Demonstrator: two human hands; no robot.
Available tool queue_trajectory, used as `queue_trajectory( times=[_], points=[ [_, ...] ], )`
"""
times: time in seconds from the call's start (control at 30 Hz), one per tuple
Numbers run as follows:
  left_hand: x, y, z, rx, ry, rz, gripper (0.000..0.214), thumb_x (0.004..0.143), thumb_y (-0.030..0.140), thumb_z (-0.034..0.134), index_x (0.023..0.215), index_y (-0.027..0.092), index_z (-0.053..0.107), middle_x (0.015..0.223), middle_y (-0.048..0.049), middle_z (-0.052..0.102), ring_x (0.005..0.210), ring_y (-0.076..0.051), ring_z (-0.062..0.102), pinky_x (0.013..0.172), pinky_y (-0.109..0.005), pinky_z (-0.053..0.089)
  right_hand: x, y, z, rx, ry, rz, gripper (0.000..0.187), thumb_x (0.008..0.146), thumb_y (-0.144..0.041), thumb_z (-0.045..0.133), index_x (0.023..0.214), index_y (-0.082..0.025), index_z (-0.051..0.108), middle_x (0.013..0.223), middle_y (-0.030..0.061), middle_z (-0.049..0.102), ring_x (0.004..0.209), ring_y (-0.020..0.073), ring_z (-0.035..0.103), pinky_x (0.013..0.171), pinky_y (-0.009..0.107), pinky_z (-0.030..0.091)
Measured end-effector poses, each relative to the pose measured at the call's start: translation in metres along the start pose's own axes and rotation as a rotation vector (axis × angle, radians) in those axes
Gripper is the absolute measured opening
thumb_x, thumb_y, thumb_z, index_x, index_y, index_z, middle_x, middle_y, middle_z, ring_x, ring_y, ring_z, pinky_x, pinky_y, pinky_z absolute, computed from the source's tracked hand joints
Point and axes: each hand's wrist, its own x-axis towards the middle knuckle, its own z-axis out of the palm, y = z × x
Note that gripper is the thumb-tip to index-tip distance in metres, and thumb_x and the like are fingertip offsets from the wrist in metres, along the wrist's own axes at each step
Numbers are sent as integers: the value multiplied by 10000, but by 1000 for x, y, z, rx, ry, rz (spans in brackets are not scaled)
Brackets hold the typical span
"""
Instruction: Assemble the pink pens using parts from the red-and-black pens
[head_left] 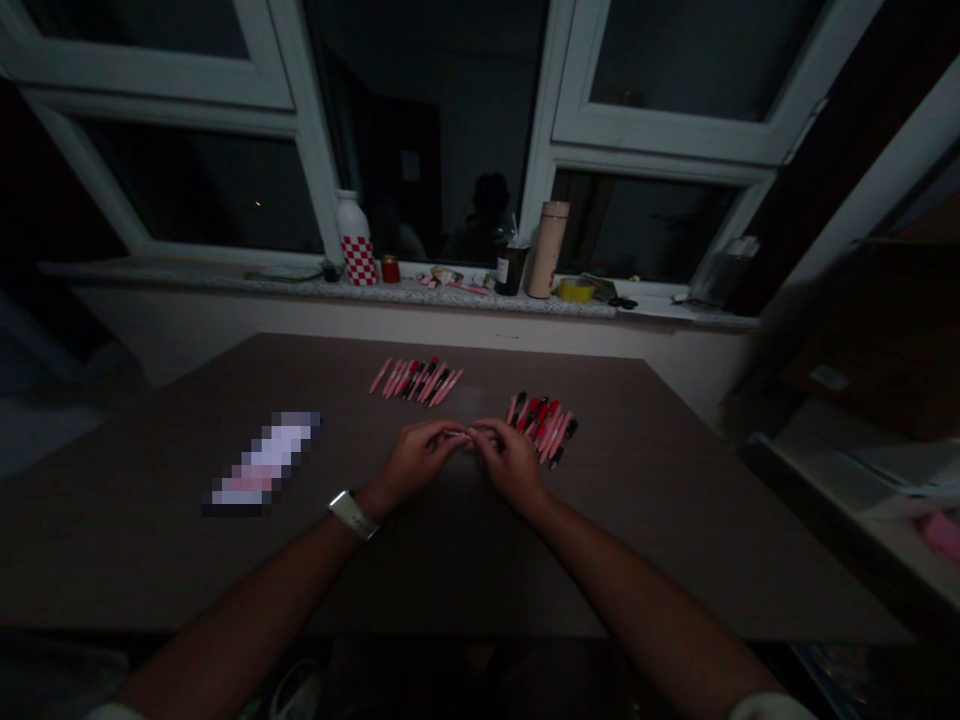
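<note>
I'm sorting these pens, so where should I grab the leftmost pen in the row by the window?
Pinch the leftmost pen around mid-barrel, coming from above and from its left. It lies slanted at the end of the row of pens, so that side looks free of neighbours, and the thin barrel should suit a pinch across it with the fingers. Your left hand is probably the nearer one.

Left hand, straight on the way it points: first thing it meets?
The left hand points at the slim pink pen piece pinched between both hands, so probably that first, then the right hand's fingers. Depth is hard to judge in this dim view.
</note>
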Motion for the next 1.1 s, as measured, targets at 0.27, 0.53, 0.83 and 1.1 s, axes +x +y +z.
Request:
queue_trajectory(
  times=[0.27, 0.53, 0.83, 1.1],
  points=[
    [1, 2, 2, -61, -16, -11, 193, 953, 319, 552, 1035, 184, 664, 1019, -59, 699, 834, -160, 624, 695, -246, 470, 0, 1, 0, -45, 52, -16, 241, 911, -387, 586, 1005, -188, 685, 788, 46, 744, 712, 190, 705, 653, 271, 515],
    [3, -1, 0, 11, 104, -49, 174, 965, 312, 508, 968, 175, 615, 978, -62, 619, 791, -164, 569, 698, -266, 448, 13, 4, -16, -197, 398, 15, 296, 956, -430, 473, 960, -190, 646, 690, 6, 622, 614, 156, 574, 630, 270, 461],
    [3, 0, -1, 67, 87, -37, 163, 967, 297, 501, 966, 172, 607, 964, -59, 590, 802, -170, 561, 737, -282, 448, 8, 11, -10, -418, 123, 0, 430, 808, -420, 700, 1150, -173, 615, 1149, 133, 650, 1052, 266, 620, 856, 374, 495],
    [1, -11, 6, 7, 58, -184, 210, 950, 357, 530, 978, 171, 623, 830, -33, 638, 733, -170, 581, 680, -271, 444, 18, 25, -5, 140, 122, 131, 210, 817, -388, 669, 853, -197, 589, 700, 10, 677, 656, 182, 685, 625, 283, 522]
  ],
)
